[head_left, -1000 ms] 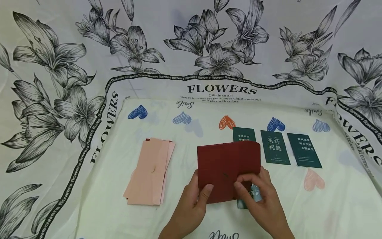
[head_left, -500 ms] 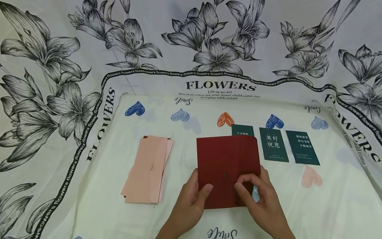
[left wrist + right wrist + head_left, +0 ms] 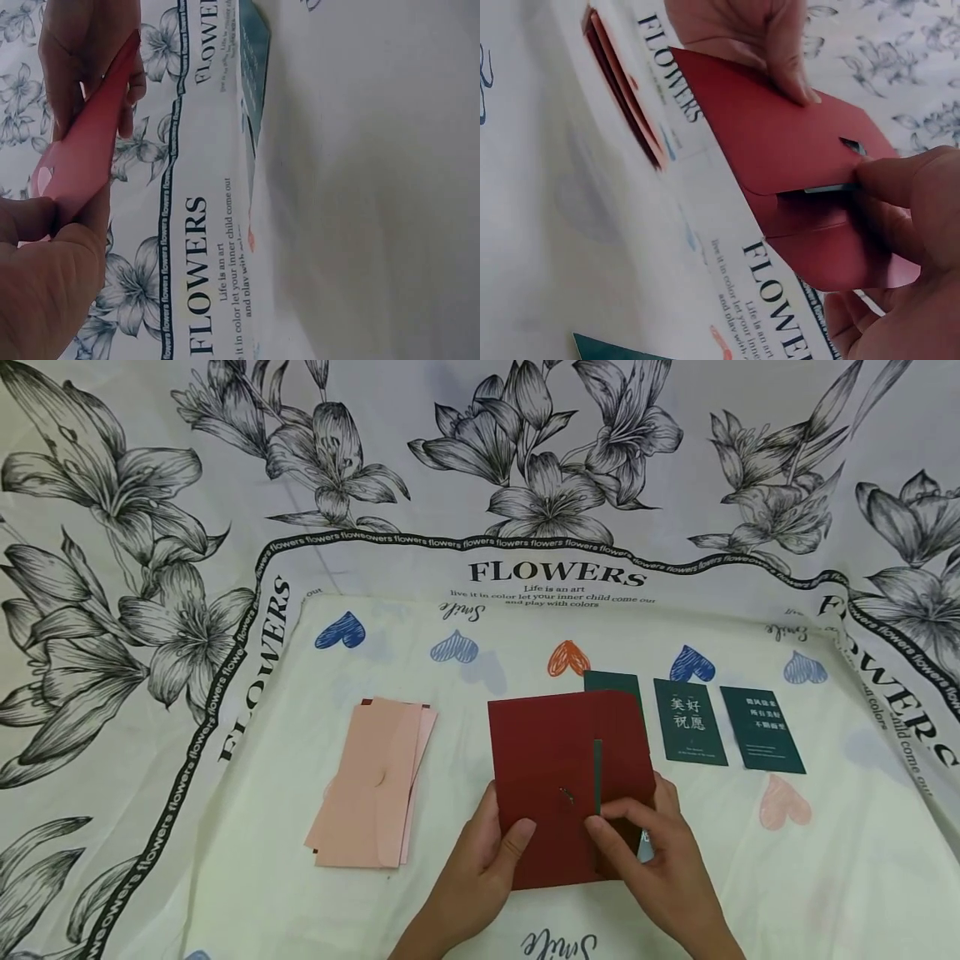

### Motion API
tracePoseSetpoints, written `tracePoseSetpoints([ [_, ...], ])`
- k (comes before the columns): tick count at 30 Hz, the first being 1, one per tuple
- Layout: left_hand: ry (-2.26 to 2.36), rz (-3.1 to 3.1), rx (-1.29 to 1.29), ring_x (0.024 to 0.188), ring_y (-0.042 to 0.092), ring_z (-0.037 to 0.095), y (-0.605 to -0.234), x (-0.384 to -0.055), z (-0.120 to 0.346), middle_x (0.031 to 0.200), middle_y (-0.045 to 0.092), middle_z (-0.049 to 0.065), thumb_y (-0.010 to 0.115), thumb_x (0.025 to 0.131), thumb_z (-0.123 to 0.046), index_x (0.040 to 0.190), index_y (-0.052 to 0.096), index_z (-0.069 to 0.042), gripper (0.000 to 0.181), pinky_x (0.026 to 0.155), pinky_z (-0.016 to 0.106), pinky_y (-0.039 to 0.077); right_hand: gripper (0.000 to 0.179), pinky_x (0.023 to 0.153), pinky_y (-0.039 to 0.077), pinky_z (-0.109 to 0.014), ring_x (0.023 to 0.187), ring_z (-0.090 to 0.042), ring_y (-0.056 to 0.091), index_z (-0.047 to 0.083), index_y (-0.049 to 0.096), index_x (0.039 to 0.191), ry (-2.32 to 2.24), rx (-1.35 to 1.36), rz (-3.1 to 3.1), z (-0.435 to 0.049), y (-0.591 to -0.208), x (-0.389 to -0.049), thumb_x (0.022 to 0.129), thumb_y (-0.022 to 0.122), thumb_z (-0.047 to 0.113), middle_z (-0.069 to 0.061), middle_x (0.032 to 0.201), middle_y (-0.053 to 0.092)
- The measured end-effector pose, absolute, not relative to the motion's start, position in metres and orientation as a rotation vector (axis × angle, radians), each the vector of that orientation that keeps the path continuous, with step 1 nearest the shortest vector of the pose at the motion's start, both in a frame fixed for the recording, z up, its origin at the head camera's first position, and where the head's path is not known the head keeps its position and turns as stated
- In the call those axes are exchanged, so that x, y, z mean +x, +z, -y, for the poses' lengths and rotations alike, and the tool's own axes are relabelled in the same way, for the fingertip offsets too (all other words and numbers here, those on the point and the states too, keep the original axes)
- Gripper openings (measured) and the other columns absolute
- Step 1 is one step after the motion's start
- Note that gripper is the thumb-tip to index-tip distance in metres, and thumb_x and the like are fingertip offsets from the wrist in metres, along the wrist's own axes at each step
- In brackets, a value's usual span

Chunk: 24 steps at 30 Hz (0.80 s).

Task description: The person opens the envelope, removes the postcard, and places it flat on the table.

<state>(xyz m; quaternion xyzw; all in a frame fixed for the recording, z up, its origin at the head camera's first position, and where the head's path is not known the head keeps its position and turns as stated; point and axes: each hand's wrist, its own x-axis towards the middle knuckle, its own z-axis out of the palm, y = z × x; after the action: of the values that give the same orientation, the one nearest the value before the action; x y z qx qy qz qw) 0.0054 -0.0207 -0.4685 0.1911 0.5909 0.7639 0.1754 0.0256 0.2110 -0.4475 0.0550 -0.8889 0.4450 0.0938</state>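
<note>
Both hands hold a dark red envelope (image 3: 543, 760) above the cloth, its flap unfolded to the right. My left hand (image 3: 483, 864) grips the left side, thumb in front and fingers behind. At the mouth, my right hand (image 3: 660, 852) pinches the edge between thumb and index finger, its other fingers behind the flap. A narrow strip of a green card (image 3: 597, 768) shows along the mouth. From the right wrist, the envelope's dark inside (image 3: 795, 206) and that card's pale edge are visible. A small slit with something dark in it marks the front panel.
To the left lies a stack of pink envelopes (image 3: 378, 785) with dark red corners showing beneath. Two green cards with white writing, a middle card (image 3: 688, 722) and a right card (image 3: 763, 731), lie at the right. Another green card (image 3: 611, 681) is mostly hidden behind the red envelope.
The red envelope has tilted up and its mouth has opened, so the green card's strip now shows inside. Both hands keep nearly the same grip. The head view has shifted slightly.
</note>
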Motion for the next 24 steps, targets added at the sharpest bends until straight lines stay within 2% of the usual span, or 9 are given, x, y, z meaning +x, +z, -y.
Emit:
tracePoseSetpoints([
  [3,2.181,-1.638,0.55,0.139,0.057,0.029,-0.469,0.004,0.021,0.149,0.056,0.002,0.046,0.114,-0.013,0.155,0.035,-0.024,0.044,0.11,0.041,0.051,0.028,0.084,0.057,-0.026,0.13,-0.011,0.043,0.032,0.076,0.101,1.351,0.151,2.635,-0.213,-0.447,0.027,0.093,0.082,0.007,0.006,0.139,0.057],
  [7,2.174,-1.657,0.566,0.14,0.055,0.028,-0.47,0.003,0.023,0.15,0.055,0.003,0.046,0.114,-0.014,0.156,0.034,-0.023,0.044,0.111,0.04,0.05,0.02,0.09,0.058,-0.027,0.132,-0.008,0.043,0.031,0.076,0.1,1.362,0.068,2.665,-0.218,-0.447,0.028,0.096,0.08,0.011,0.007,0.145,0.054],
  [11,2.18,-1.733,0.563,0.142,0.052,0.027,-0.472,0.001,0.029,0.15,0.053,0.003,0.047,0.114,-0.013,0.156,0.035,-0.022,0.044,0.113,0.036,0.047,0.01,0.096,0.053,-0.02,0.134,-0.005,0.044,0.025,0.076,0.101,1.398,-0.04,2.667,-0.226,-0.445,0.028,0.1,0.076,0.014,0.009,0.147,0.053],
  [14,2.19,-1.78,0.562,0.142,0.05,0.027,-0.474,-0.001,0.033,0.15,0.053,0.004,0.047,0.114,-0.011,0.155,0.036,-0.021,0.044,0.114,0.034,0.046,0.008,0.097,0.048,-0.012,0.126,-0.007,0.053,0.017,0.076,0.104,1.436,-0.06,2.634,-0.237,-0.443,0.027,0.102,0.072,0.01,0.004,0.138,0.061],
  [19,2.182,-1.864,0.506,0.138,0.055,0.025,-0.474,-0.002,0.037,0.145,0.057,0.004,0.048,0.114,-0.015,0.152,0.039,-0.019,0.039,0.112,0.034,0.048,0.011,0.097,0.047,-0.009,0.104,-0.009,0.066,0.007,0.076,0.112,1.411,-0.175,2.628,-0.263,-0.439,0.031,0.104,0.069,0.011,-0.002,0.111,0.074],
  [24,2.183,-1.903,0.436,0.133,0.061,0.024,-0.474,-0.003,0.039,0.142,0.06,0.003,0.05,0.113,-0.02,0.148,0.041,-0.019,0.036,0.108,0.037,0.052,0.027,0.082,0.052,-0.008,0.096,0.002,0.068,0.003,0.075,0.123,1.274,-0.488,2.657,-0.298,-0.439,0.036,0.105,0.069,0.023,0.011,0.104,0.076],
])
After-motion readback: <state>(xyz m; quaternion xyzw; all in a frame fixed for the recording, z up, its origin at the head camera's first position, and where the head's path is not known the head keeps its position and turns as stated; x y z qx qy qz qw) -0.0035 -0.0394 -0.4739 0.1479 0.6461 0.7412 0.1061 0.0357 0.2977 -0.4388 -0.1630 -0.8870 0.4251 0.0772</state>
